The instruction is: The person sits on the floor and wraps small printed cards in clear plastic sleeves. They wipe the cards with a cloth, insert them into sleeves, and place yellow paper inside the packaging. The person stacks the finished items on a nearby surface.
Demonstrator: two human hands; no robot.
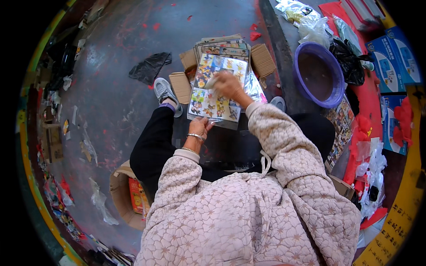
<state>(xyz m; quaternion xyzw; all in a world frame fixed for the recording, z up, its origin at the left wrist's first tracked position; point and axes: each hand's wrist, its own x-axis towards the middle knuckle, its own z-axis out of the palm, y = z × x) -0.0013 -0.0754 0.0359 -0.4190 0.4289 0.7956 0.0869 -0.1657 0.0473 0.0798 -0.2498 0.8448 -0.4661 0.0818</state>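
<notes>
Around the knees: an open cardboard box [262, 60] with a stack of printed sheets [224, 44], a black plastic bag [148, 67] on the grey floor [111, 97], a purple basin [318, 74] to the right, another box [120, 195] lower left. Held over the lap: a colourful picture sheet [216, 93] in clear film, glossy, tilted. Left hand [199, 127] pinching its near edge; right hand [228, 85] curled closed on a small pale item atop it.

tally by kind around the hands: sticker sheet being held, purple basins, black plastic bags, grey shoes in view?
Colourful sticker sheet, held by left hand and right hand: 1
Purple basin: 1
Black plastic bags: 2
Grey shoe: 1
Total: 5
</notes>
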